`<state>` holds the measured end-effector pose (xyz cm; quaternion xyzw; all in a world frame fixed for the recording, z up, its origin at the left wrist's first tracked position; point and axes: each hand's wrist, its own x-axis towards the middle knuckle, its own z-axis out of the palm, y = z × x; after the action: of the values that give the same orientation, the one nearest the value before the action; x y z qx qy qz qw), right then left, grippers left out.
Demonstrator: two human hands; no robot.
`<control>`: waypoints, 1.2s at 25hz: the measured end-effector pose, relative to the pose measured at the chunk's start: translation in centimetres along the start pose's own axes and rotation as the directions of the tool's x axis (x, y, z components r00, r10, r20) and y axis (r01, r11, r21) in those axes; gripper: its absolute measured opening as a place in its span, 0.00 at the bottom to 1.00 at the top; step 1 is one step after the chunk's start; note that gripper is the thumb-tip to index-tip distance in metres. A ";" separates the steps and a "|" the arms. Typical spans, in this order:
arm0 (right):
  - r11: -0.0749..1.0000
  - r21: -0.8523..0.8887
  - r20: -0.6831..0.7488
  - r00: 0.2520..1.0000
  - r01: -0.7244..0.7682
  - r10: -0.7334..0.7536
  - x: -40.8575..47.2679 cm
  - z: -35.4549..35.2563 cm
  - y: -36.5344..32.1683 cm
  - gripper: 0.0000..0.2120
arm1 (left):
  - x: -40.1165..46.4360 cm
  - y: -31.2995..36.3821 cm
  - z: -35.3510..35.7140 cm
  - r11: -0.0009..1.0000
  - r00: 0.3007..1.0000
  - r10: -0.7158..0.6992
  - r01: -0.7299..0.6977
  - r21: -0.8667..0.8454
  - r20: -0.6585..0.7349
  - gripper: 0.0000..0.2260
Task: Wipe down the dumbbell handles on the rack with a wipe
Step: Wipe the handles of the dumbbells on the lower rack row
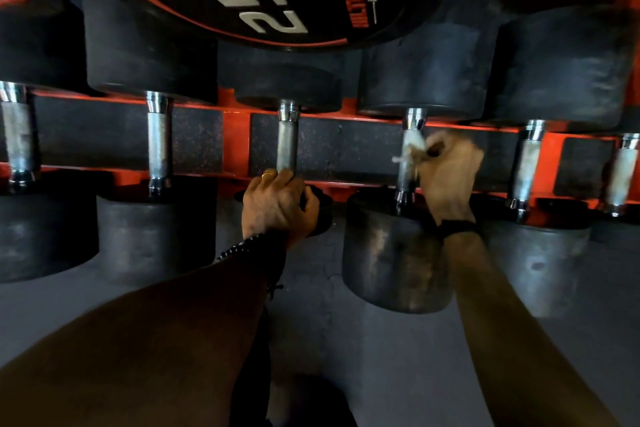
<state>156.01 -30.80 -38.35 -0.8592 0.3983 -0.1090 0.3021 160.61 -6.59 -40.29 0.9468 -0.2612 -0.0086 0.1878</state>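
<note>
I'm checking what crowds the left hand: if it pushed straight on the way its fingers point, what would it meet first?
The left hand already touches the handle of the dumbbell it rests on; beyond that, probably the dark rack panel, though depth is unclear.

1. Dim scene; light falls from about two o'clock onto the right hand (446, 173).
2. Left forearm (173, 329) deeply shadowed.
3. Right hand motion-blurred.
4. Wide-angle bending at edges.
</note>
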 end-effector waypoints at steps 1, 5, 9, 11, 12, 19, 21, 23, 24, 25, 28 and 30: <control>0.999 -0.044 0.079 0.997 -0.012 0.015 -1.2 -0.3 0.7 0.10 | 0.0 0.0 0.0 1.000 1.000 -0.002 0.003 -0.011 0.002 0.11; 0.999 0.007 0.265 0.963 0.052 -0.052 -1.8 -1.3 1.0 0.05 | 0.1 0.1 0.0 1.000 1.000 -0.008 0.008 -0.015 -0.010 0.11; 0.991 0.070 0.005 0.993 0.118 -0.119 1.7 0.1 -0.9 0.06 | 0.0 0.1 0.0 1.000 1.000 -0.003 0.003 -0.006 -0.002 0.11; 0.994 0.020 0.015 0.994 0.111 -0.111 0.7 -0.2 0.0 0.02 | 0.0 0.0 0.0 1.000 1.000 -0.009 0.009 -0.013 -0.006 0.10; 0.991 -0.062 0.061 0.992 0.116 -0.112 -0.5 -0.5 0.7 0.05 | -0.1 0.1 0.0 1.000 1.000 -0.011 0.011 -0.017 -0.004 0.10; 0.993 0.100 -0.079 0.995 -0.057 0.065 2.3 0.7 0.8 0.08 | -0.1 0.3 -0.1 1.000 1.000 -0.013 0.013 -0.016 -0.002 0.10; 0.998 0.067 0.016 1.000 -0.021 0.020 2.1 0.5 2.0 0.07 | 0.0 0.2 -0.2 1.000 1.000 -0.015 0.015 -0.020 0.006 0.10; 0.989 -0.138 0.159 0.987 0.058 -0.036 -1.3 -0.1 3.7 0.04 | 0.0 0.2 -0.1 1.000 1.000 -0.020 0.021 -0.020 0.009 0.10; 0.985 -0.151 0.165 0.985 0.078 -0.052 -2.3 0.0 4.4 0.07 | 0.0 0.1 -0.1 1.000 1.000 -0.028 0.028 -0.014 0.014 0.10; 0.993 -0.114 0.151 0.988 0.038 -0.021 -2.0 0.0 3.9 0.08 | 0.0 0.1 -0.1 1.000 0.999 -0.028 0.028 -0.015 0.018 0.10; 0.990 0.100 -0.021 0.995 -0.095 0.097 3.1 1.3 1.6 0.02 | -0.1 0.2 -0.1 1.000 1.000 -0.016 0.016 -0.006 0.008 0.10; 0.995 0.075 -0.044 0.996 -0.073 0.076 3.5 1.9 2.8 0.05 | 0.1 0.2 0.0 1.000 1.000 -0.021 0.021 -0.015 0.019 0.10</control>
<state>157.42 -34.02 -41.78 -0.8293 0.4327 -0.1322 0.3280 160.59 -6.77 -40.22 0.9479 -0.2529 -0.0213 0.1924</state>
